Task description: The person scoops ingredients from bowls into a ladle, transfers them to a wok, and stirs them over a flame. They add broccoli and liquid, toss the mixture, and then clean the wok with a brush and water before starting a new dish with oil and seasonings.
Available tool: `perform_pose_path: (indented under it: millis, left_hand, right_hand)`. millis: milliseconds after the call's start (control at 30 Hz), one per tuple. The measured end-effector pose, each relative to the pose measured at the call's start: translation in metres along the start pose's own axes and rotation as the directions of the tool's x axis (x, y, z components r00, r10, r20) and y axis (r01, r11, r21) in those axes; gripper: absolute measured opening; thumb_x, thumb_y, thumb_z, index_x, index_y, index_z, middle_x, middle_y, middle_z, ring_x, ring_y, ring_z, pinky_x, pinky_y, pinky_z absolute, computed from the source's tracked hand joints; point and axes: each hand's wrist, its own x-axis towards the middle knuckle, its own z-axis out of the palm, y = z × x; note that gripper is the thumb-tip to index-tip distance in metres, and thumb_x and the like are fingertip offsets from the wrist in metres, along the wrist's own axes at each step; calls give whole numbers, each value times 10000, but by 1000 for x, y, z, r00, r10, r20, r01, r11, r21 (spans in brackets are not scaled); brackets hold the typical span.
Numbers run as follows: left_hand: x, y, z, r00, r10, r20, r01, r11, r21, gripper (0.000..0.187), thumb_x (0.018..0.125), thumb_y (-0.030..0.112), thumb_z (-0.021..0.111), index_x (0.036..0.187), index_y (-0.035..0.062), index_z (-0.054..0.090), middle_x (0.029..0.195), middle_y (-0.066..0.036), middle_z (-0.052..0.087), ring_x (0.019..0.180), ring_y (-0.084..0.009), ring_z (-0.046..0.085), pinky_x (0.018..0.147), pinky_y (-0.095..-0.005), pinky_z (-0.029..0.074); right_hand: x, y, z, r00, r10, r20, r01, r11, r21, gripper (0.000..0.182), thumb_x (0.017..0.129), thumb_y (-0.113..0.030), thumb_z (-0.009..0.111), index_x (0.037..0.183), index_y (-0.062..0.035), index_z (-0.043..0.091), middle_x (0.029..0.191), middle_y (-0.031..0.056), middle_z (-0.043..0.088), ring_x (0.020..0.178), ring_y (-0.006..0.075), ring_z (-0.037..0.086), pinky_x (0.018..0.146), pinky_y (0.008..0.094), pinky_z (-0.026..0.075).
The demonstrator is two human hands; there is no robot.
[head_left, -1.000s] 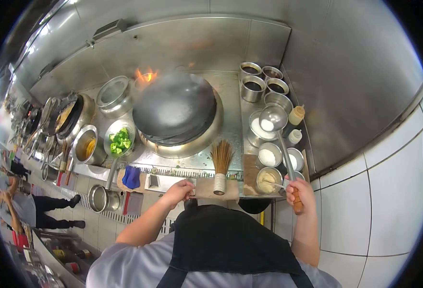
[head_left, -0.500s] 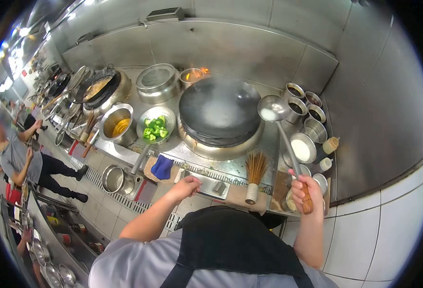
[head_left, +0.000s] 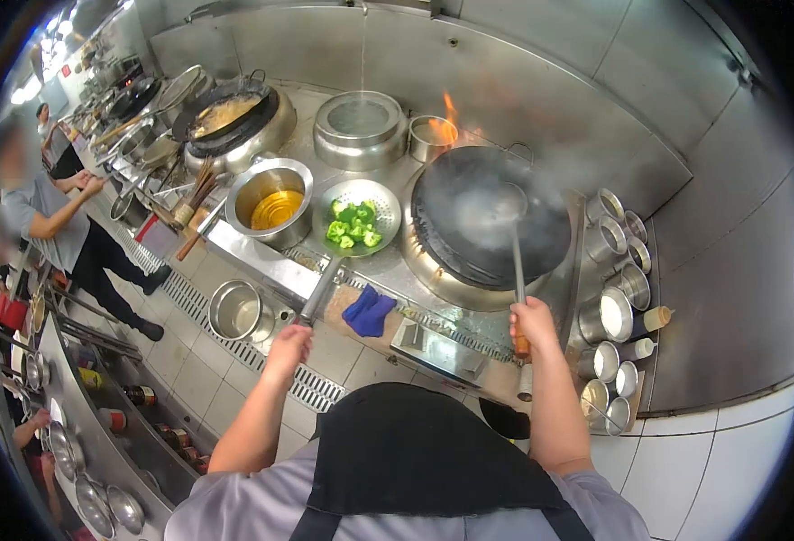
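My right hand (head_left: pixel 534 325) is closed around the wooden handle of a long ladle (head_left: pixel 518 248), whose bowl is over the steaming black wok (head_left: pixel 469 243). Fingers closed, my left hand (head_left: pixel 290 347) is at the handle end of a perforated strainer (head_left: pixel 388 202). Green broccoli (head_left: pixel 353 224) lies in the strainer. Left of it stands a metal pot (head_left: pixel 240 197) with amber liquid (head_left: pixel 276 209). A folded blue cloth (head_left: pixel 369 310) rests on the front ledge of the stove.
Flames rise by a small pot (head_left: pixel 431 135) behind the wok. Metal containers and squeeze bottles (head_left: pixel 645 319) line the right side. An empty pot (head_left: pixel 234 311) sits at the front edge. A person (head_left: pixel 54 212) stands at far left.
The ladle has moved from beside the right-hand containers to over the wok. My left hand has gone left and down to the strainer handle and closed. The view has shifted, and the flames are taller.
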Motion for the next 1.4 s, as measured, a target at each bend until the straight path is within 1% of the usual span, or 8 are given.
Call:
perform_pose_path:
  millis: [100, 267, 467, 733, 933, 1133, 1233, 1400]
  left_hand:
    - [30, -2, -40, 994, 29, -107, -32, 999, -26, 118, 861, 181, 561, 891, 67, 564, 678, -6, 534, 561, -89, 485, 502, -232, 383]
    - [68, 5, -52, 987, -55, -154, 70, 993, 94, 284, 869, 265, 578, 1028, 32, 549, 823, -65, 578, 708, -145, 573, 593, -276, 442]
    - [86, 7, -30, 951, -273, 144, 255, 958, 134, 509, 896, 387, 561, 1194, -19, 487, 1020, -154, 600, 865, -256, 641, 746, -343, 514]
    - [129, 20, 8, 744, -419, 520, 554, 822, -131, 263, 913, 308, 543, 996, 60, 577, 719, -13, 585, 575, -108, 550, 491, -228, 457]
    - [105, 59, 33, 777, -403, 485, 507, 856, -101, 141, 846, 134, 580, 774, 111, 461, 607, 32, 463, 483, -65, 414, 436, -218, 322]
    - [49, 85, 36, 862, -213, 461, 284, 955, -90, 138, 822, 105, 596, 879, 74, 473, 618, 11, 457, 451, -83, 401, 425, -249, 338]
    - [41, 98, 35, 888, -156, 432, 185, 982, -26, 163, 816, 90, 590, 932, 44, 485, 629, -8, 464, 440, -101, 410, 425, -255, 355]
    - [28, 112, 37, 907, -77, 413, 39, 994, 98, 196, 799, 63, 587, 968, 15, 500, 619, -23, 474, 434, -119, 437, 410, -259, 373]
  right_hand:
    - [-23, -15, -22, 963, 95, 251, -130, 983, 128, 102, 840, -110, 579, 893, -78, 498, 603, 16, 515, 396, 128, 455, 334, 270, 345]
    - [-4, -6, 0, 999, 3, -35, -7, 994, -113, 37, 813, -77, 535, 832, -45, 536, 600, 24, 514, 410, 133, 474, 366, 287, 383]
    - [-29, -34, -3, 954, 134, 270, -205, 945, 256, 87, 857, -108, 555, 912, -56, 513, 598, 18, 504, 406, 139, 457, 354, 286, 349]
    - [-5, -40, 29, 998, 17, -61, -22, 997, -76, 34, 820, -73, 524, 823, -39, 527, 613, 28, 522, 437, 127, 474, 405, 290, 390]
    - [-46, -30, -23, 941, 141, 309, -248, 905, 344, 43, 851, -91, 551, 849, -54, 528, 601, 31, 524, 420, 131, 476, 388, 276, 379]
    - [-8, -28, 12, 991, 36, -130, -46, 996, -76, 53, 851, -76, 557, 888, -39, 545, 606, 24, 524, 417, 131, 482, 394, 269, 385]
    - [-7, -15, 6, 987, 51, 155, -69, 991, 117, 141, 852, -84, 553, 970, -8, 563, 603, 19, 517, 435, 131, 496, 404, 273, 395]
    - [-30, -13, -22, 985, 85, 148, -81, 996, -28, 236, 838, -97, 546, 1035, 34, 556, 603, 37, 508, 441, 150, 512, 407, 309, 418]
